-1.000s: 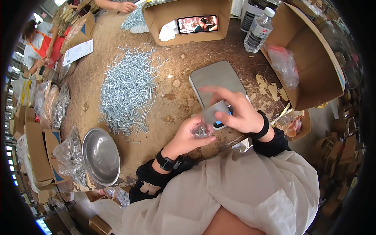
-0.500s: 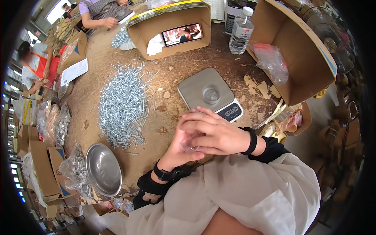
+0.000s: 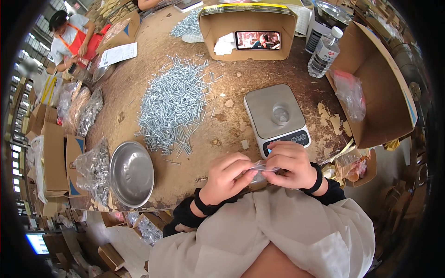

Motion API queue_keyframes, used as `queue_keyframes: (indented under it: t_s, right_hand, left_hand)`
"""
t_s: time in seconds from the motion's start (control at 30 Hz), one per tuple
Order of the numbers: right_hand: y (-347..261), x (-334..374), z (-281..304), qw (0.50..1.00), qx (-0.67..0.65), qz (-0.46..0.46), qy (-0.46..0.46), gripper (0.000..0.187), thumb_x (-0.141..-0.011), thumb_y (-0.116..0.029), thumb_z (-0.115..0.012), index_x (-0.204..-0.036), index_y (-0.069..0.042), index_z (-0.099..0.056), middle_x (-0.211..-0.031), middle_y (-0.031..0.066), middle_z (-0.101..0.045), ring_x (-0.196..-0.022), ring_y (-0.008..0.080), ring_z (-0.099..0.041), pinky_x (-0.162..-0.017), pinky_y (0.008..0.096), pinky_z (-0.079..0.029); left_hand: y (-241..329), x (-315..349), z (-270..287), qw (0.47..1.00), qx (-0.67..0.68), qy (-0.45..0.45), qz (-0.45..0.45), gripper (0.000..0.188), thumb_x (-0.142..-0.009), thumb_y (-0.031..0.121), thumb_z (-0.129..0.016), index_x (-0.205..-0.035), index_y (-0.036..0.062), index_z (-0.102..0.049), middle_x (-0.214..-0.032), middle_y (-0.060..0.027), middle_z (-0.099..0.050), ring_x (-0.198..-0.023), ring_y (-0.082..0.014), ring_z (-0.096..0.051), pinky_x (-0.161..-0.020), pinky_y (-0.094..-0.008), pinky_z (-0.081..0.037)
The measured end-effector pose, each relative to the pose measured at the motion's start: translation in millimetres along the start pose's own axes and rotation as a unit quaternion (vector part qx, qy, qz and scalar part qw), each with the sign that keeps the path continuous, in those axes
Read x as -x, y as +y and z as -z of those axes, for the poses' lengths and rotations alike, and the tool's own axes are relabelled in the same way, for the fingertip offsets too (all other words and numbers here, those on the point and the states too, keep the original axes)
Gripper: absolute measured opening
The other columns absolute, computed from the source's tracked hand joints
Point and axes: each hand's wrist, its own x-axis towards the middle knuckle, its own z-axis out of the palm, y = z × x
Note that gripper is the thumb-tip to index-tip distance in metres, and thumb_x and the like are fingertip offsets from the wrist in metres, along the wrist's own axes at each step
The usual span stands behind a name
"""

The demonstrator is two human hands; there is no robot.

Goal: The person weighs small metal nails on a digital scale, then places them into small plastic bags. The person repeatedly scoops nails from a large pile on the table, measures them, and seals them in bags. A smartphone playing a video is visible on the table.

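A small clear plastic bag (image 3: 263, 168) is stretched between my two hands at the table's near edge. My left hand (image 3: 229, 177) pinches one side of it. The other side is in the fingers of my right hand (image 3: 293, 166). Just beyond my right hand is a kitchen-type scale (image 3: 262, 109) with a grey plate, and its front panel is partly covered by my fingers. On the plate stands a small clear round cup (image 3: 281, 114). A large heap of silvery screws (image 3: 172, 107) spreads over the table to the left of the scale.
A steel bowl (image 3: 132, 174) sits at the table's left edge beside a bag of metal parts (image 3: 95, 169). At the back are a box (image 3: 248, 54) holding a phone (image 3: 258, 41), a water bottle (image 3: 324, 53) and a large open carton (image 3: 389, 92). A person (image 3: 74, 39) works at far left.
My hands, cupped together before, have moved apart and now hold the plastic bag between their fingertips. The view has shifted, so the table's things appear farther right.
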Motion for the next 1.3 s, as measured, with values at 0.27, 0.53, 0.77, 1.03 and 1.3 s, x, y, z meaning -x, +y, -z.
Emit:
queue_keyframes:
  t_s: [0.27,0.53,0.77,1.03,1.3]
  right_hand:
    - [0,4,-11,0.997,-0.065,-0.026,-0.021,0.016,-0.076,-0.009,-0.076,-0.085,-0.007,-0.063,-0.07,0.006,-0.057,-0.062,0.0274,-0.058,-0.056,0.0373,-0.045]
    - [-5,1,-14,0.996,-0.078,-0.029,-0.044,0.015,-0.075,-0.004,-0.072,-0.083,-0.007,-0.061,-0.068,0.0058,-0.055,-0.061,0.028,-0.057,-0.064,0.0392,-0.051]
    - [-3,4,-13,0.996,-0.082,-0.016,-0.03,0.015,-0.072,-0.006,-0.073,-0.074,-0.006,-0.058,-0.067,0.005,-0.059,-0.061,0.0263,-0.06,-0.089,0.0488,-0.056]
    - [6,21,-24,0.965,-0.219,-0.117,0.081,0.019,-0.091,-0.014,-0.067,-0.077,-0.008,-0.054,-0.065,0.0034,-0.056,-0.063,0.0169,-0.055,-0.088,0.049,-0.054]
    - [3,18,-28,0.995,-0.083,-0.047,-0.004,0.013,-0.081,-0.005,-0.068,-0.077,-0.006,-0.056,-0.066,0.0073,-0.057,-0.064,0.0253,-0.057,-0.085,0.0483,-0.055]
  left_hand:
    - [-3,7,-5,0.999,0.033,-0.022,-0.021,0.003,-0.085,0.002,-0.069,-0.086,0.0007,-0.066,-0.08,-0.0102,-0.064,-0.066,-0.0246,-0.061,-0.059,-0.0334,-0.047]
    - [-5,12,-10,0.998,0.039,-0.006,-0.047,0.005,-0.082,0.001,-0.071,-0.083,0.0013,-0.065,-0.078,-0.0089,-0.062,-0.064,-0.0236,-0.058,-0.056,-0.034,-0.044]
    - [0,28,18,0.989,0.105,0.1,0.035,0.004,-0.087,0.002,-0.066,-0.084,0.0,-0.065,-0.079,-0.0095,-0.062,-0.067,-0.0206,-0.058,-0.058,-0.0304,-0.043]
    - [14,72,93,0.869,0.01,0.478,0.127,0.016,-0.098,0.007,-0.057,-0.084,0.0023,-0.06,-0.082,-0.0014,-0.061,-0.069,-0.0073,-0.054,-0.065,-0.0228,-0.043]
    - [1,151,213,0.853,-0.141,0.44,0.245,0.017,-0.102,0.015,-0.061,-0.103,0.0001,-0.069,-0.09,-0.0025,-0.07,-0.082,-0.0083,-0.063,-0.076,-0.0238,-0.05]
